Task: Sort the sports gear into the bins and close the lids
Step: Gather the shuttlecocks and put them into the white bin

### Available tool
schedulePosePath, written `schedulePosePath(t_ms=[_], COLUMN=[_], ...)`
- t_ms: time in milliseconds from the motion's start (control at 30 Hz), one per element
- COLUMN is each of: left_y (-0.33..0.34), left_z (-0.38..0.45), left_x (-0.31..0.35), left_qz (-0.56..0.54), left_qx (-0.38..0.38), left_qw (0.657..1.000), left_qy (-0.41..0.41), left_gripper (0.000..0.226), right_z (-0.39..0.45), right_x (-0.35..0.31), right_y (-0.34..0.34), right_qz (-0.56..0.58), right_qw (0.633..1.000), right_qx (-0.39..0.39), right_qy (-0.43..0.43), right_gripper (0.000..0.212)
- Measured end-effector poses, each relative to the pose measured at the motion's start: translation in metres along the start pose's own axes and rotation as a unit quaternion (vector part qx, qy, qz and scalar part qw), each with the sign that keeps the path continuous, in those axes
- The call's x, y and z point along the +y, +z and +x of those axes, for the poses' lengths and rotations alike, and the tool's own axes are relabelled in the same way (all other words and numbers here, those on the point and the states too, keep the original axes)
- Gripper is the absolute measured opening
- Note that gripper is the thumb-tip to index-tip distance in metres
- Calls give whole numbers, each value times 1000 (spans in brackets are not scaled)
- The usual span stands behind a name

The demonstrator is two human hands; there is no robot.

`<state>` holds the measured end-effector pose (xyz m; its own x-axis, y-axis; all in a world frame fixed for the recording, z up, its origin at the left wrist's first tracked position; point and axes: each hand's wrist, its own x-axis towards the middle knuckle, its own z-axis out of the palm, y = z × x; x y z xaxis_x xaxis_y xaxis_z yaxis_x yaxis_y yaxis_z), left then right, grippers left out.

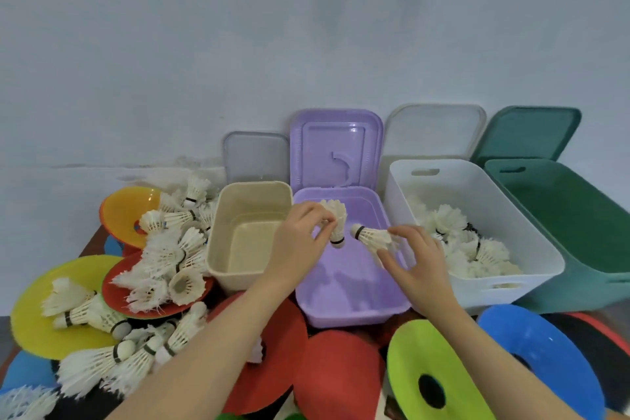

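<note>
My left hand [300,242] pinches a white shuttlecock [335,218] upright, cork down, over the purple bin [351,310]. My right hand [414,262] holds a second shuttlecock [373,236] lying sideways, its cork pointing left toward the first. Both hover above the purple bin's bare floor. The white bin [402,181] to the right holds several shuttlecocks [463,242]. A heap of loose shuttlecocks [163,256] lies at the left on flat disc cones.
A beige bin [218,249] stands left of the purple one, a green bin [579,286] at far right. Four lids lean on the wall: grey [255,157], purple [335,147], white [434,129], green [526,133]. Red [337,375], lime [429,351], blue [542,344] and yellow [30,327] discs cover the front.
</note>
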<state>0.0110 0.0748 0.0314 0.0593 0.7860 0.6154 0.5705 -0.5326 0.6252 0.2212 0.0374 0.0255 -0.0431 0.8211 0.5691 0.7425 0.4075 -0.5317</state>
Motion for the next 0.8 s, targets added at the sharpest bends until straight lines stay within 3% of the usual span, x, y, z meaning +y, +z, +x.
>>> schedulePosePath(t_ms=[167,300,533,667,800], left_y=[86,148,217,233,221], left_z=[40,71,122,131,119], left_x=[39,63,69,55,46], left_qz=[-22,-11,19,139,214], left_qx=[-14,-22,-64,-144,-184], left_qw=[1000,1000,998,980,959], left_qy=[5,9,20,-1,-9], left_gripper=[5,18,2,28,40], right_z=[33,63,109,118,104], right_x=[73,128,196,215,216], right_y=[-50,-79,-93,-82,-74], right_qz=[-28,-50,-66,-125,-136], right_qw=[999,996,988,977,974], right_qx=[14,0,-28,-96,-130], right_qy=[38,73,135,145,129], right_gripper=[38,32,37,50,45])
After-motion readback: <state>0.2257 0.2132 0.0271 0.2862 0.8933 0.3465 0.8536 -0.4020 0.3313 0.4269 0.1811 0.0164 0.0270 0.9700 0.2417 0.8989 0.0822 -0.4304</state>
